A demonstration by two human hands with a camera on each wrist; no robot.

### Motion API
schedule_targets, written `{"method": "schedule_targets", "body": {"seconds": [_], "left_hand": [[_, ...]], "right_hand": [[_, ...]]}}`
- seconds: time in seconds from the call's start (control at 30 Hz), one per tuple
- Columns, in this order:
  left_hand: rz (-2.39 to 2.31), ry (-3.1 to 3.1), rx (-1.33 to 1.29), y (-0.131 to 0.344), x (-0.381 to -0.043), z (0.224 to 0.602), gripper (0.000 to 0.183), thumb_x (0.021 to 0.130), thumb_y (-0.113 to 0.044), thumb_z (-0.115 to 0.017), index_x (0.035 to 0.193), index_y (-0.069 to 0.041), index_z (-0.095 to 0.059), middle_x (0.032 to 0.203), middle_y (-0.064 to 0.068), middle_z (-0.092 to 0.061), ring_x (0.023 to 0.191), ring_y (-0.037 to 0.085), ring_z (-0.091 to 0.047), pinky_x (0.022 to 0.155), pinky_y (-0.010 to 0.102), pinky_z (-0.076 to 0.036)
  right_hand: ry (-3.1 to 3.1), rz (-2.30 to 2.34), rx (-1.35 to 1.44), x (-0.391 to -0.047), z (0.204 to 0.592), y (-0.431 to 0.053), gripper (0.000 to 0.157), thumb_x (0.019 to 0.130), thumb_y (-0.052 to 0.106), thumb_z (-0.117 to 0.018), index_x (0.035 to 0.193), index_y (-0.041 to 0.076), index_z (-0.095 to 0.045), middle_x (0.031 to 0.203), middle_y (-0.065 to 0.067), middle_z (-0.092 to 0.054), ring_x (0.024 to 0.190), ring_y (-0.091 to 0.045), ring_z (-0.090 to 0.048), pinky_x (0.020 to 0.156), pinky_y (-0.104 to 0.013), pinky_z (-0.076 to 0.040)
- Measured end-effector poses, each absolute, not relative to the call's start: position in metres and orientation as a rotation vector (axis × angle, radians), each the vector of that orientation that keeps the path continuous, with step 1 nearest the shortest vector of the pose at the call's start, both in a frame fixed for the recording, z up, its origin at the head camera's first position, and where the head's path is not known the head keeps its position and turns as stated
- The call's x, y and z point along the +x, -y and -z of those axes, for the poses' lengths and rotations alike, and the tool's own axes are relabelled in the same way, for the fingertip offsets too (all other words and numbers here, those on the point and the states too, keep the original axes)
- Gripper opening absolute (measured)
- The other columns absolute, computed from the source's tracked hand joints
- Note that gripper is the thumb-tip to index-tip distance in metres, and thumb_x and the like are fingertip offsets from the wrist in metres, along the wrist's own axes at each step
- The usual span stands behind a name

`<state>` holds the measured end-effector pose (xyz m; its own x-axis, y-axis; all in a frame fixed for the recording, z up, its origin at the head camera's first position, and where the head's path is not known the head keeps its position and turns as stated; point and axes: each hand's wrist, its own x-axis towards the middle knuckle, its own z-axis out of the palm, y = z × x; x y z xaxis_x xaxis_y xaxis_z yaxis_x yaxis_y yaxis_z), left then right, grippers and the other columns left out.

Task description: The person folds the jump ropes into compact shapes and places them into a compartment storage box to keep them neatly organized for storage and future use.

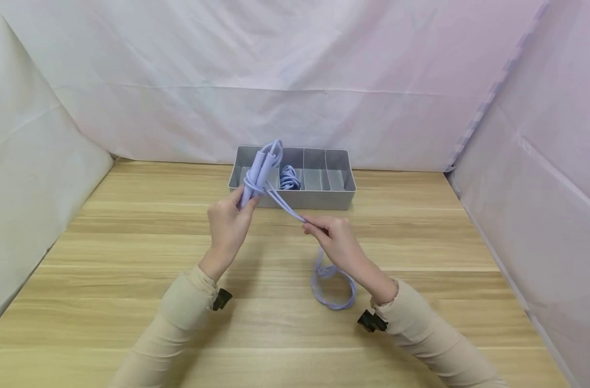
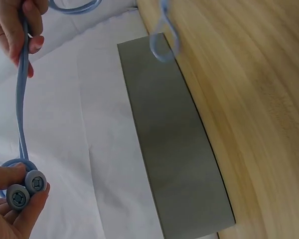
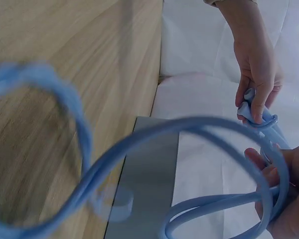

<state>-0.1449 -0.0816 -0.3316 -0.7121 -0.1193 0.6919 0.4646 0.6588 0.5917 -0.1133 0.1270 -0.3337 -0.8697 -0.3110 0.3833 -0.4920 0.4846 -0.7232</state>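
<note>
My left hand [image 1: 227, 223] grips the two pale blue handles [image 1: 258, 171] of a jump rope, held side by side and tilted above the grey box. Rope is wound round the handles, and a loop of it stands out past their far ends. The round handle ends [image 2: 36, 182] show in the left wrist view. With thumb and fingers, my right hand [image 1: 337, 242] pinches the doubled rope [image 1: 285, 206], which runs straight between both hands. Beyond that pinch, the rest of the rope hangs as a twisted loop [image 1: 334, 307] below the right hand.
A grey box [image 1: 302, 200] with several compartments stands at the back of the wooden table [image 1: 144, 269]. One of its middle compartments holds a blue coiled cord [image 1: 290, 178]. White cloth [image 1: 299, 54] hangs behind the table and along both sides.
</note>
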Motion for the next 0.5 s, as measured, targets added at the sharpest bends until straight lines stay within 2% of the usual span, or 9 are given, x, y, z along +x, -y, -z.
{"method": "schedule_targets", "body": {"seconds": [0.13,0.2,0.37,0.5], "left_hand": [[1.008,2.140,-0.265,0.082,-0.146,0.330,0.025,0.074,-0.010,-0.073,0.095,0.003,-0.068,0.070,0.018,-0.067,0.044,0.020,-0.048,0.042,0.032,-0.035],[0.971,2.145,-0.276,0.082,-0.147,0.330,0.025,0.075,-0.009,-0.073,0.094,0.004,-0.067,0.072,0.019,-0.067,0.045,0.021,-0.051,0.042,0.033,-0.039],[0.716,2.216,-0.374,0.083,-0.153,0.335,0.020,0.077,-0.010,-0.071,0.089,0.005,-0.064,0.069,0.017,-0.066,0.042,0.021,-0.053,0.037,0.031,-0.038],[0.449,2.284,-0.475,0.084,-0.157,0.341,0.018,0.076,-0.009,-0.071,0.084,0.004,-0.061,0.068,0.016,-0.066,0.040,0.020,-0.051,0.033,0.028,-0.035]], "right_hand": [[2.547,-1.322,0.685,-0.113,0.333,-0.130,0.024,0.087,0.005,-0.058,0.109,-0.003,-0.063,0.083,-0.012,-0.069,0.056,-0.009,-0.055,0.041,-0.019,-0.034],[2.546,-1.267,0.695,-0.115,0.333,-0.130,0.023,0.086,0.005,-0.059,0.107,-0.003,-0.064,0.082,-0.011,-0.069,0.063,-0.011,-0.060,0.044,-0.019,-0.039],[2.452,-0.987,0.768,-0.123,0.340,-0.126,0.016,0.083,0.005,-0.063,0.097,-0.001,-0.069,0.080,-0.008,-0.070,0.065,-0.014,-0.063,0.054,-0.024,-0.049],[2.376,-0.807,0.819,-0.133,0.349,-0.121,0.012,0.083,0.006,-0.064,0.091,0.001,-0.070,0.079,-0.007,-0.069,0.065,-0.016,-0.064,0.056,-0.028,-0.050]]}}
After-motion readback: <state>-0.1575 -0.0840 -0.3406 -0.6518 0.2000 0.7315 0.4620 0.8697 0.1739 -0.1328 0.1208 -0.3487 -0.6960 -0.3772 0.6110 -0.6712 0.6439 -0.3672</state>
